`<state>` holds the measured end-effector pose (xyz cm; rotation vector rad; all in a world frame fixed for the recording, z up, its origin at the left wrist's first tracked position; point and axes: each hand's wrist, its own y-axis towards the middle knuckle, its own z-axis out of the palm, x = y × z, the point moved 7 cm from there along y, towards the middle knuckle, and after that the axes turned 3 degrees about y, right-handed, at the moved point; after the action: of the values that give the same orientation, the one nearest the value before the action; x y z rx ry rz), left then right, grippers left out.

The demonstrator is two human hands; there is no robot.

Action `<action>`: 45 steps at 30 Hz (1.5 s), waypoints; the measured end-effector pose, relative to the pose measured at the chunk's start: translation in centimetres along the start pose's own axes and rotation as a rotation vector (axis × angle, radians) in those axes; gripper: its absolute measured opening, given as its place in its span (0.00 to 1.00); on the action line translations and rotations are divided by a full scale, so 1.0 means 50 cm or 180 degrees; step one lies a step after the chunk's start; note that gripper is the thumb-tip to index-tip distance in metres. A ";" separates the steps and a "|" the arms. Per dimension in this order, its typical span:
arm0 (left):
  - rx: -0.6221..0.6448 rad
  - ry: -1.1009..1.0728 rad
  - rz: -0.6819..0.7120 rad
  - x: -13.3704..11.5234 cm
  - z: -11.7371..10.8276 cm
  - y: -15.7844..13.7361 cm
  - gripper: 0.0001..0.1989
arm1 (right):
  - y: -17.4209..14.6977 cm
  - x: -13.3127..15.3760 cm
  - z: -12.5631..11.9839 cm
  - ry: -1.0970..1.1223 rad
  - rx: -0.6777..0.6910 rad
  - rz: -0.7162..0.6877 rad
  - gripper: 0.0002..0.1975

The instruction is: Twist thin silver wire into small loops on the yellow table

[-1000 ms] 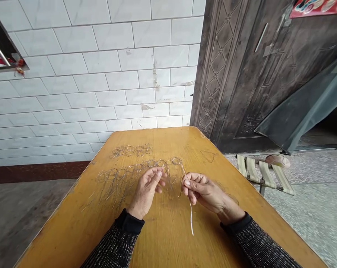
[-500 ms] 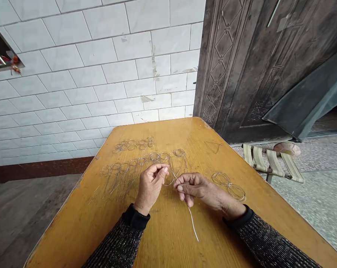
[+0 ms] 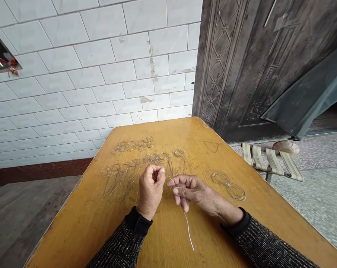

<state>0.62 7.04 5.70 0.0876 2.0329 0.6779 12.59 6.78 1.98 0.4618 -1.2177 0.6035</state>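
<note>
Between the fingers of my right hand (image 3: pixel 189 191) runs a thin silvery wire (image 3: pixel 189 230), its loose end hanging down toward the table's near side. My left hand (image 3: pixel 153 188) is closed just left of it, thumb pressed to the forefinger; the upper part of the wire leads toward it, but its fingers hide what they pinch. Beyond both hands lies a row of looped wires (image 3: pixel 134 163) with long straight tails. A smaller group of wire coils (image 3: pixel 132 145) rests farther back. Right of my right hand is a wire twisted into a figure eight (image 3: pixel 228 185).
The yellow wooden table (image 3: pixel 168 130) stands against a white tiled wall (image 3: pixel 107 82). A bent triangular wire (image 3: pixel 212 146) lies at its right. Past that edge are a strapped folding stool (image 3: pixel 271 162), a ball (image 3: pixel 286 147) and a dark carved door (image 3: pixel 241 74).
My left hand has turned, its fingers curling in more. My right hand has shifted slightly left and down, and the wire's hanging end has moved left and lower.
</note>
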 end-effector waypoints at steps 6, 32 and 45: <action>0.0014 -0.0020 -0.0142 0.002 0.005 -0.003 0.07 | 0.001 -0.001 0.008 0.0150 0.0101 0.0006 0.15; 0.0758 0.0366 0.0582 -0.022 0.012 0.010 0.02 | 0.001 0.025 -0.029 -0.0732 -0.0777 -0.0478 0.19; 0.0551 0.0709 0.0786 -0.030 0.009 0.000 0.06 | -0.002 0.029 -0.027 -0.0902 -0.0728 -0.0402 0.19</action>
<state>1.81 6.73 6.71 0.3846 2.3172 0.6863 13.93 7.82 2.98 0.4361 -1.4952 0.2915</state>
